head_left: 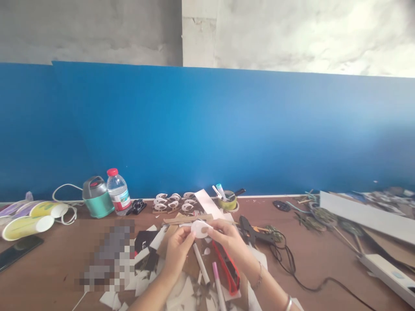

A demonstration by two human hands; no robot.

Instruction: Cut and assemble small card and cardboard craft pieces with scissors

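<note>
Above the middle of a littered table, I hold a small rounded white paper piece (pixel 200 229) between both hands. My left hand (pixel 177 249) pinches its left edge with thumb and fingertips. At the right edge my right hand (pixel 228 242) grips it, fingers closed. Below the hands lie a white pen-like stick (pixel 201 264), a pink-capped marker (pixel 218 283) and a red-framed cutter (pixel 227 270). White paper scraps (pixel 181 298) spread around and beneath them. Several small white-and-black curved cutouts (pixel 174 202) stand in rows farther back.
A black glue gun (pixel 254 235) with a trailing cord lies to the right, near a power strip (pixel 385 274). A roll of tape (pixel 228 202) holds pens at the back. Leftward are a water bottle (pixel 119 192), a teal device (pixel 97 199), paper cups (pixel 29 226) and a phone (pixel 20 252).
</note>
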